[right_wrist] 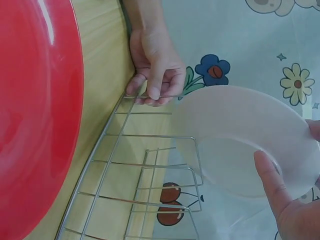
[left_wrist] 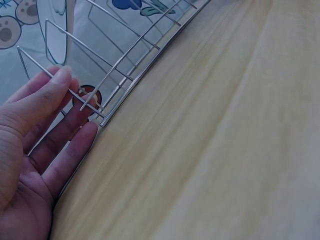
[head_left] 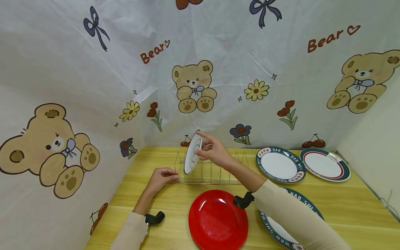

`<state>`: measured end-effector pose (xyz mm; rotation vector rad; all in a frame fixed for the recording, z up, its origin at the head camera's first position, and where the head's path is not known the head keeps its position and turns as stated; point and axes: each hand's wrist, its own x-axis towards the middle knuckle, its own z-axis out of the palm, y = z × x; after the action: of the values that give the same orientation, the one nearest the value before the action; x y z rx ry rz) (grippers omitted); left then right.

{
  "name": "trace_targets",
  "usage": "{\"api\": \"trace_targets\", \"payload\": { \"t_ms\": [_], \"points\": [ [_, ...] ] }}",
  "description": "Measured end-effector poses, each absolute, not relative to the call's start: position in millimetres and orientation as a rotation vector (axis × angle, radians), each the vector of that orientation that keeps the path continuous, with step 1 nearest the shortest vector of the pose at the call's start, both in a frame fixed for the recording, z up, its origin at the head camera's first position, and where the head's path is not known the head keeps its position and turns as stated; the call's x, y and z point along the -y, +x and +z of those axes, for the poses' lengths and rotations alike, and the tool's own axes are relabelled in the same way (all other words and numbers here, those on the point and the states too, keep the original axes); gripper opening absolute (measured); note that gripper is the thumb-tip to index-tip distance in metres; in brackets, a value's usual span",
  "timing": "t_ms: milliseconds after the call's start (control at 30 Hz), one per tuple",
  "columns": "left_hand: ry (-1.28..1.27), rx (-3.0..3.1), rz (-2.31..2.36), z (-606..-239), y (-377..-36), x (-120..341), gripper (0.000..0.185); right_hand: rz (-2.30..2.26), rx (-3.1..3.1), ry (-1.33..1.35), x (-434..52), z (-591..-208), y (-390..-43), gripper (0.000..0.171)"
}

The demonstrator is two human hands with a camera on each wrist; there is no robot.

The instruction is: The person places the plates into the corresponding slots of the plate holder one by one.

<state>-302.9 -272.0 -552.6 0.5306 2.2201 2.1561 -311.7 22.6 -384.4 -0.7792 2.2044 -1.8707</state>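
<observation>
My right hand (head_left: 218, 151) holds a white plate (head_left: 192, 154) on edge, slightly tilted, over the left part of a wire dish rack (head_left: 212, 183). One finger lies along the plate's top rim and the thumb presses its face. In the right wrist view, the pale plate (right_wrist: 240, 150) appears beyond the rack's wires. My left hand (head_left: 160, 178) grips the rack's left end. Thumb and fingers pinch the end wire there in the left wrist view, where the palm of the left hand (left_wrist: 35, 165) faces the camera.
A red plate (head_left: 218, 220) lies on the wooden table in front of the rack. To the right lie a green-rimmed plate (head_left: 278, 165), a plate with a red and green edge (head_left: 325, 164), and a larger lettered plate (head_left: 304, 200) partly under my right sleeve. A bear-print cloth hangs behind.
</observation>
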Motion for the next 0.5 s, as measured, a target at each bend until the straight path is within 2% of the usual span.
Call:
{"api": "trace_targets", "payload": {
  "t_ms": [233,500],
  "points": [
    [0.525,-2.227,2.148,-554,-303,273,0.022,-1.868,-2.253,-0.749,-7,-387,-311,0.072],
    [0.587,-2.23,2.153,-553,-302,272,0.017,-1.913,-2.208,-0.583,5,-392,-311,0.067]
  ]
}}
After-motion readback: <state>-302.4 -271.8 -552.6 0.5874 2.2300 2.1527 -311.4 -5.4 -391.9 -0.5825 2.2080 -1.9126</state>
